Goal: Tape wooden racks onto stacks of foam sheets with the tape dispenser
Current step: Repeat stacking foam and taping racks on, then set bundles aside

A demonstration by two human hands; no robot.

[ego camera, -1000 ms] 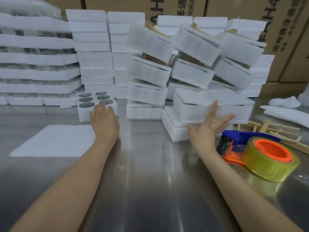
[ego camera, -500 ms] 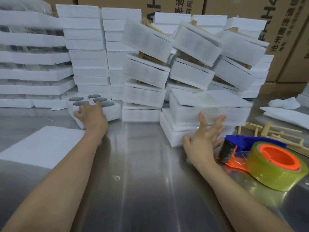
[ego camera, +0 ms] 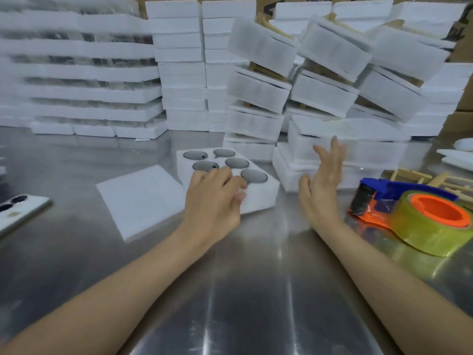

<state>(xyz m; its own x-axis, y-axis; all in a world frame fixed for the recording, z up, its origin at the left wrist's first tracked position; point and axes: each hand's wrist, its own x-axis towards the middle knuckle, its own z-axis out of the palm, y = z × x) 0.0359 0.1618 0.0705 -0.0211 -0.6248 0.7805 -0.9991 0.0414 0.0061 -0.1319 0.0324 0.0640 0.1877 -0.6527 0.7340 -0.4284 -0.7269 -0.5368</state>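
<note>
Resting on the worktop [ego camera: 256, 290] left of the tape dispenser [ego camera: 409, 213], a holed foam block [ego camera: 261, 196] is gripped by the left hand [ego camera: 212, 201]; between them, the right hand [ego camera: 322, 185] is held with fingers straight.

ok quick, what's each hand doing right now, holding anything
left hand: grips the foam block with round holes
right hand: open, fingers straight, holding nothing
</note>
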